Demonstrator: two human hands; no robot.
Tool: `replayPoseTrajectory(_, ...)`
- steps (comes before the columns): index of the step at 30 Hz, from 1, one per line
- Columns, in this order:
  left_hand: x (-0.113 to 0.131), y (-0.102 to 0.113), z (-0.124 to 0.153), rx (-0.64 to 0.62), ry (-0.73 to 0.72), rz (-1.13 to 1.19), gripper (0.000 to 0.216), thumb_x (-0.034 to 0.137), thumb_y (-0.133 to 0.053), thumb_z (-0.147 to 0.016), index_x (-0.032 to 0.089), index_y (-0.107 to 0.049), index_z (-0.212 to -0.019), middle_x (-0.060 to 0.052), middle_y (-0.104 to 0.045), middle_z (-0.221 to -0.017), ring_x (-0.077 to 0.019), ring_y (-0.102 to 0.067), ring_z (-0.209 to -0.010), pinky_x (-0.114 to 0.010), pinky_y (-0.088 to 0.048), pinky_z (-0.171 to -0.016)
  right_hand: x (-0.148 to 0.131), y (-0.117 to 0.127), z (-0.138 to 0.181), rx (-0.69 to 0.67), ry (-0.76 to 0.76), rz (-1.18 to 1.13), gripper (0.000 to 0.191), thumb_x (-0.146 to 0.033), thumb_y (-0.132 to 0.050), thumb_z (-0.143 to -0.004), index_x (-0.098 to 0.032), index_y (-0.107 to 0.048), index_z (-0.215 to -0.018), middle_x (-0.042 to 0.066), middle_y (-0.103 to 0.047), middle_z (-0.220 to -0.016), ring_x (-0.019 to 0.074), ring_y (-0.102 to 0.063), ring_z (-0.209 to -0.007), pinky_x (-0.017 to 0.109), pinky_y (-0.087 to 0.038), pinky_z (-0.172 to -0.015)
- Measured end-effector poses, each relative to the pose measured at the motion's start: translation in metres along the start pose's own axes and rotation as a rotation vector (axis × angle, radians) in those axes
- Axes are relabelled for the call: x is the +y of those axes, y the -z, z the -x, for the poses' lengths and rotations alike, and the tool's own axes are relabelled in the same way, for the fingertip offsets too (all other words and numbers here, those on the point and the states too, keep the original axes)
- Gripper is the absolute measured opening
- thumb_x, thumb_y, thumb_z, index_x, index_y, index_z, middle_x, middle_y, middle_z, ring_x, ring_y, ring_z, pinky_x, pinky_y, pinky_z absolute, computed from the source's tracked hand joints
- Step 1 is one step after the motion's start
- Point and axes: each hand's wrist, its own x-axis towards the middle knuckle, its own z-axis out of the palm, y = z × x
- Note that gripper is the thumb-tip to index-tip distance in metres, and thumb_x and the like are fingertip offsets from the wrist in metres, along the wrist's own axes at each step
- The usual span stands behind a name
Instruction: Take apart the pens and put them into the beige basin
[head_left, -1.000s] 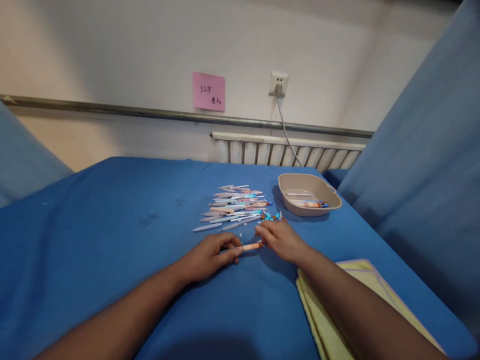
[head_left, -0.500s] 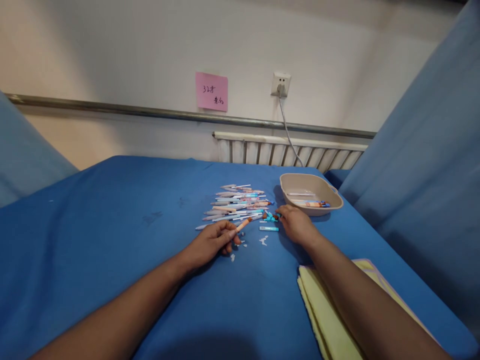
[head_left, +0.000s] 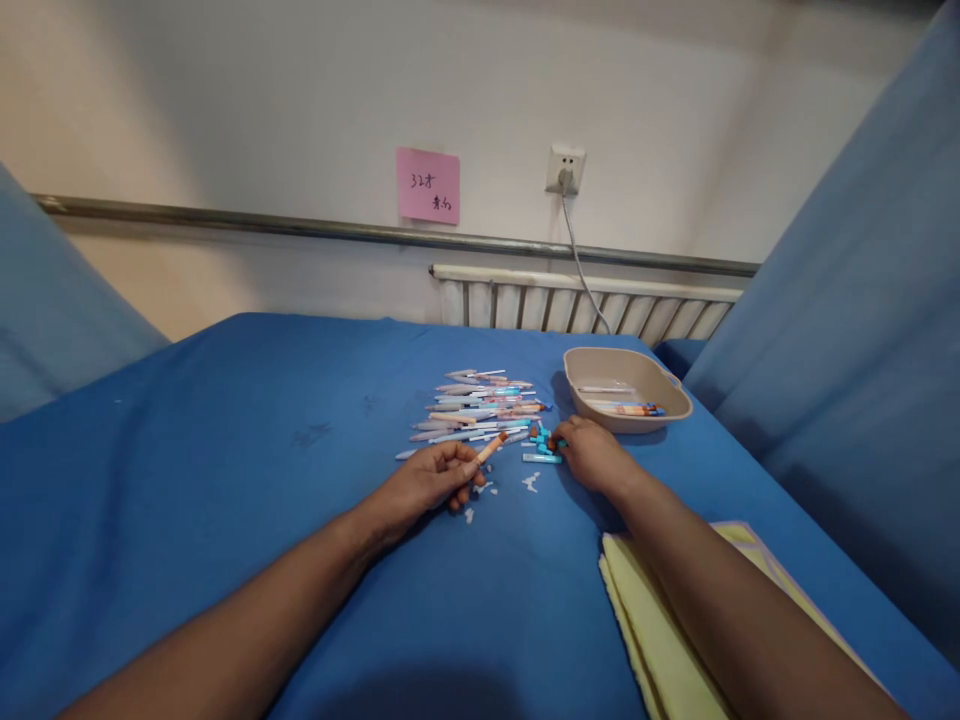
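My left hand point(head_left: 429, 480) rests on the blue table cloth point(head_left: 225, 470) with its fingers closed round an orange pen barrel point(head_left: 490, 447) that points up and right. My right hand point(head_left: 592, 452) lies further right, fingers pinched among small blue and orange pen caps point(head_left: 541, 440); what they grip is too small to name. A pile of pens point(head_left: 472, 408) lies just beyond both hands. A blue cap piece point(head_left: 541, 459) and small white bits point(head_left: 529, 483) lie between the hands.
A beige tray point(head_left: 630, 375) holding a few pens stands at the right rear. A yellow folder point(head_left: 660, 620) lies under my right forearm. Blue partitions rise on both sides. A radiator, a wall socket with cable and a pink note are behind.
The hands have parted: my right hand moved away from the orange barrel to the caps by the pile. My left hand kept the barrel and tipped it upward.
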Motion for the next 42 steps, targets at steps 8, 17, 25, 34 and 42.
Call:
replayPoseTrajectory(8,0.003,-0.003,0.004,-0.039,0.008,0.092,0.031,0.037,-0.071,-0.074,0.014,-0.057,-0.088,-0.004,-0.064,-0.086,-0.0088,-0.056,-0.066,-0.022,-0.042,-0.063,-0.003,0.003,0.004,0.062,0.02,0.021,0.024,-0.015,-0.046,-0.087,-0.017,-0.064,-0.102,0.011,-0.061,-0.096,0.0217,-0.058,-0.093,0.028,-0.04,-0.081)
replayPoseTrajectory(17,0.004,-0.004,0.005,-0.083,0.025,0.087,0.03,0.038,-0.068,-0.077,0.013,-0.056,-0.09,-0.004,-0.064,-0.085,-0.0086,-0.054,-0.063,-0.023,-0.043,-0.06,-0.022,0.003,0.004,0.236,-0.04,-1.06,0.02,-0.034,-0.059,-0.081,-0.018,-0.061,-0.093,0.003,-0.065,-0.078,0.0157,-0.062,-0.071,0.032,-0.051,-0.07)
replayPoseTrajectory(25,0.001,-0.005,0.006,-0.127,0.004,0.078,0.029,0.039,-0.066,-0.078,0.013,-0.056,-0.088,-0.004,-0.064,-0.082,-0.0084,-0.054,-0.06,-0.024,-0.044,-0.06,-0.056,0.014,0.019,0.217,-0.006,-1.508,0.029,-0.04,-0.074,-0.067,-0.018,-0.065,-0.084,0.0,-0.067,-0.069,0.0138,-0.065,-0.065,0.03,-0.054,-0.066)
replayPoseTrajectory(34,-0.001,-0.003,0.006,-0.151,0.005,0.04,0.028,0.036,-0.065,-0.08,0.013,-0.056,-0.092,-0.004,-0.064,-0.082,-0.0082,-0.054,-0.06,-0.022,-0.043,-0.057,-0.059,0.01,0.02,0.271,0.079,-1.346,0.026,-0.041,-0.071,-0.071,-0.02,-0.066,-0.085,0.001,-0.068,-0.073,0.0154,-0.064,-0.069,0.032,-0.053,-0.07)
replayPoseTrajectory(42,0.001,-0.004,0.007,-0.163,0.012,0.018,0.029,0.038,-0.063,-0.081,0.013,-0.056,-0.094,-0.004,-0.065,-0.08,-0.0077,-0.053,-0.056,-0.02,-0.04,-0.051,-0.058,0.004,0.021,0.305,0.155,-1.189,0.014,-0.032,-0.068,-0.075,-0.02,-0.066,-0.083,0.002,-0.067,-0.076,0.0154,-0.062,-0.072,0.029,-0.05,-0.068)
